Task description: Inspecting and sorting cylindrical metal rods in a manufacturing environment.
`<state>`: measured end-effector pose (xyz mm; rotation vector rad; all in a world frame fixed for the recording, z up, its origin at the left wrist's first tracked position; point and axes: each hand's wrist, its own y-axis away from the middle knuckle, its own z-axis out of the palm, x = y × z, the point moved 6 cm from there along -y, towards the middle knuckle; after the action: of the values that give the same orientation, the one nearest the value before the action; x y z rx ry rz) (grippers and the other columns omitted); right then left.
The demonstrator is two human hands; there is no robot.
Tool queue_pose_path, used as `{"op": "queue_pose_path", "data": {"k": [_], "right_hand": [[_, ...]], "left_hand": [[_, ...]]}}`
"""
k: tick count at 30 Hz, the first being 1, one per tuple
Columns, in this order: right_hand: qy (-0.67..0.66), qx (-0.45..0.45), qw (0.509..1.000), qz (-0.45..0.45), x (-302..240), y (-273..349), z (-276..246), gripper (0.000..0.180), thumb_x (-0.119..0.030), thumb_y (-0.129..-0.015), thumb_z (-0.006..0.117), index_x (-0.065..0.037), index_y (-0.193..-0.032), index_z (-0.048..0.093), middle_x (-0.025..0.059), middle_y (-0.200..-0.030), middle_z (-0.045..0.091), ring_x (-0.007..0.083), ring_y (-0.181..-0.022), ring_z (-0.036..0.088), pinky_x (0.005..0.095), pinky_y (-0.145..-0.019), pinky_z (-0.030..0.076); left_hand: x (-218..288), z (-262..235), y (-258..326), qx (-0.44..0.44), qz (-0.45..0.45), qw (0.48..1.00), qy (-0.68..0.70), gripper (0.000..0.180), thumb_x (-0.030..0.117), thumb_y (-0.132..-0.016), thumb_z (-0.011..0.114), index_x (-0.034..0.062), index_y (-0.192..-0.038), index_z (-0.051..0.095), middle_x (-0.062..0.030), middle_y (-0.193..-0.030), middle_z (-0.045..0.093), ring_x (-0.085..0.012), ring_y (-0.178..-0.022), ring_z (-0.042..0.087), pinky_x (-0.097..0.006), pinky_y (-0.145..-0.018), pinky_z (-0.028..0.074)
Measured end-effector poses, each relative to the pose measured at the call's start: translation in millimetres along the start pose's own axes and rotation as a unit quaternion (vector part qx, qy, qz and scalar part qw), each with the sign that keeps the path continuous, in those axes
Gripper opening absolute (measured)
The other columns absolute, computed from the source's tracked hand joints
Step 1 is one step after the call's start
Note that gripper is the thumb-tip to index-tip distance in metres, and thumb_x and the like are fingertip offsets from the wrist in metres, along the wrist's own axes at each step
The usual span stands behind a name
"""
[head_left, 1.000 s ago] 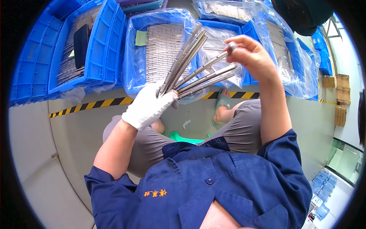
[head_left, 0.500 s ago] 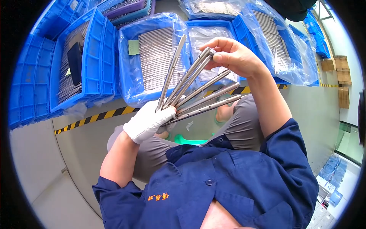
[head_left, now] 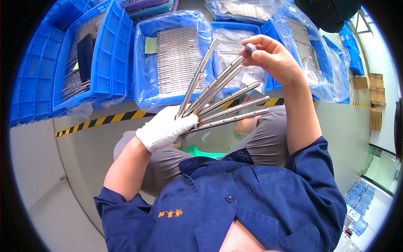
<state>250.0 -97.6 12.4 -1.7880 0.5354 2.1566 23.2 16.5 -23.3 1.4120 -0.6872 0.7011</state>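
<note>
Moments later, from my remote post, I see the bare right hand drawn back from the rod tips, pinching a small dark piece, now apart from the metal rods fanned in the gloved left hand's grip.

Workshop: blue crates, striped floor line
</note>
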Motion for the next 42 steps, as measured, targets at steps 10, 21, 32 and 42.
{"op": "queue_pose_path", "data": {"k": [10, 21, 32, 42], "right_hand": [[0.074, -0.087, 0.993, -0.035, -2, 4, 14, 0.035, -0.013, -0.077, 0.071, -0.003, -0.109, 0.06, 0.0083, -0.096, 0.065, 0.0136, -0.089, 0.061, 0.0271, -0.081, 0.049], [0.059, -0.034, 0.997, -0.024, -1, 0, 1, 0.039, -0.019, -0.077, 0.072, -0.001, -0.11, 0.059, 0.0092, -0.095, 0.064, 0.018, -0.092, 0.062, 0.0332, -0.087, 0.049], [-0.054, -0.13, 0.99, -0.008, 7, 0, 15, 0.045, -0.026, -0.081, 0.068, 0.0, -0.114, 0.054, 0.0142, -0.1, 0.062, 0.0214, -0.096, 0.061, 0.0356, -0.089, 0.048], [0.077, -0.114, 0.99, -0.043, 3, 1, 9, 0.032, -0.013, -0.077, 0.07, -0.003, -0.106, 0.062, 0.0099, -0.094, 0.065, 0.015, -0.087, 0.062, 0.0275, -0.083, 0.049]], "left_hand": [[-4, 5, -3, -0.037, -0.046, 0.996, -0.064, 0.038, 0.038, -0.086, 0.054, 0.0027, -0.098, 0.061, -0.0009, -0.073, 0.055, -0.0085, -0.065, 0.048, -0.025, -0.058, 0.042], [-4, 11, -3, -0.033, -0.004, 0.998, -0.048, 0.038, 0.036, -0.086, 0.055, 0.0036, -0.107, 0.059, -0.0019, -0.074, 0.056, -0.0086, -0.062, 0.05, -0.025, -0.057, 0.043], [-2, 23, -5, -0.097, 0.016, 0.991, -0.087, 0.043, 0.037, -0.088, 0.054, 0.0033, -0.115, 0.054, -0.0027, -0.073, 0.057, -0.0105, -0.063, 0.049, -0.027, -0.059, 0.043], [-5, 22, -9, -0.093, 0.044, 0.986, -0.133, 0.043, 0.036, -0.088, 0.053, 0.0034, -0.116, 0.053, -0.0067, -0.072, 0.058, -0.0141, -0.064, 0.052, -0.03, -0.062, 0.044]]}}
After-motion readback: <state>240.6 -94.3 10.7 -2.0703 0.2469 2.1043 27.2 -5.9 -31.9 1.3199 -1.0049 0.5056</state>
